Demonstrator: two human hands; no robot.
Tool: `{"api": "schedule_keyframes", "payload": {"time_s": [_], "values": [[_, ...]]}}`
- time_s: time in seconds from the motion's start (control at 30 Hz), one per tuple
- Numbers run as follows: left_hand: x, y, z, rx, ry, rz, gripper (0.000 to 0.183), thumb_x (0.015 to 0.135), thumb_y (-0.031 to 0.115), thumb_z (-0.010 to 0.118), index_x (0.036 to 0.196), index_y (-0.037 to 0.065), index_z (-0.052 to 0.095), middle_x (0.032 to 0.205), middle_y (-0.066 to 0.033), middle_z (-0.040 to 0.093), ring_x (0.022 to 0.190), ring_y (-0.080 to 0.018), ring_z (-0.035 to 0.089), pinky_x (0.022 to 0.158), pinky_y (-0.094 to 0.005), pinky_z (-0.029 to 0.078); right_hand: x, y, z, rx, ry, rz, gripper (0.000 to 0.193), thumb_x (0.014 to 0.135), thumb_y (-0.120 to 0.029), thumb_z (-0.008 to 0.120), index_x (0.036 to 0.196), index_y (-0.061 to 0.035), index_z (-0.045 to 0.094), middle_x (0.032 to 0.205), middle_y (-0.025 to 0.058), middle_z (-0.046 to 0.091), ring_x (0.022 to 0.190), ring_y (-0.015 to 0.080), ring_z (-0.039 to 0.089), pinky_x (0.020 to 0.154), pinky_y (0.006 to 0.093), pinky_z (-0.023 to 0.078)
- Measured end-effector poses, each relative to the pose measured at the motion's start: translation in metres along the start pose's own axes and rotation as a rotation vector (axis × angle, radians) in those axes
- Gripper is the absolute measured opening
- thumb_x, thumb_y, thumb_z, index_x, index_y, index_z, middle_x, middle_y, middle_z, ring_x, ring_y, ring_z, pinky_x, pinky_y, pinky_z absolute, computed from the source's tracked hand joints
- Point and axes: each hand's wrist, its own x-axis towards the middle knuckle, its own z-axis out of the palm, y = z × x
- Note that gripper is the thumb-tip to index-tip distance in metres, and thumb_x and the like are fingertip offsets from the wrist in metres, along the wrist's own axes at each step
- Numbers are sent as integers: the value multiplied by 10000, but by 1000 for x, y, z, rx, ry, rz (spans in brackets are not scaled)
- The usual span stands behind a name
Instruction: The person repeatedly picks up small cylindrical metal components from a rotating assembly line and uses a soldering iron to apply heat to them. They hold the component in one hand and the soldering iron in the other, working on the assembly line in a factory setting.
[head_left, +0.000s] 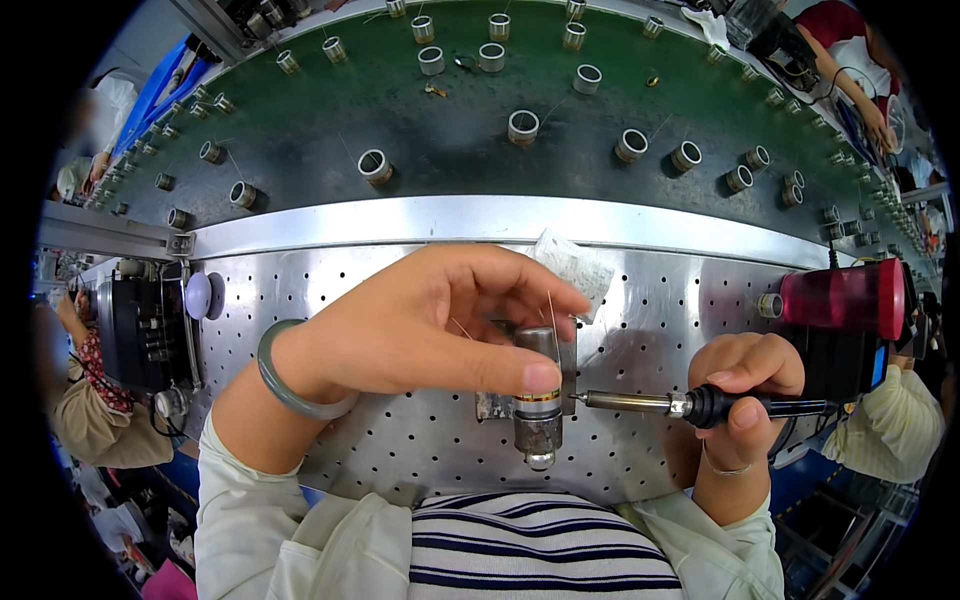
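Observation:
My left hand reaches across from the left and pinches a small metal cylinder with a brass band, which stands in a holder on the perforated steel bench. Thin wires rise from the cylinder between my fingers. My right hand grips a soldering iron by its black handle. The iron lies level and its tip touches the cylinder's right side at the brass band. A grey bangle sits on my left wrist.
A green conveyor belt behind the bench carries several metal rings with thin leads. A white sponge lies by the rail. A red cylindrical container stands at the right. Other people sit at left and right.

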Motion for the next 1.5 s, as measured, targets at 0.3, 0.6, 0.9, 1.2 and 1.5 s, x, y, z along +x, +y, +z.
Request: {"api": "schedule_keyframes", "payload": {"time_s": [0.3,0.6,0.9,1.2,1.5], "values": [[-2,-9,-1,-114,32,91,345,657,-70,744,979,-24,629,1006,-161,611,913,-216,609,760,-271,527,2,4,-4,37,-117,-32,229,692,-18,737,848,69,593,654,115,599,473,156,536,436,247,395],[-1,-10,-2,27,2,179,194,611,-74,760,759,31,691,976,-179,615,876,-206,584,811,-294,444,3,5,-7,-18,-159,-51,258,677,-8,744,881,66,607,659,116,602,474,156,528,444,246,379],[-2,-12,0,32,0,200,174,584,-70,767,693,40,687,964,-186,617,886,-222,581,820,-302,433,4,4,-6,-34,-187,-48,268,686,-33,758,882,55,596,645,106,592,471,155,526,442,249,382],[-2,-6,1,-18,-6,116,182,577,-86,769,691,29,688,1009,-200,593,891,-232,586,836,-310,449,4,5,-7,-84,-188,-84,258,692,-43,757,872,44,594,645,105,594,471,158,526,444,251,387],[-1,-13,-5,-6,-59,229,158,598,-69,761,708,20,692,1047,-199,565,955,-241,564,886,-332,431,6,5,-10,-84,-220,-100,254,686,-32,755,873,52,606,638,112,593,466,169,530,442,253,393]]}}
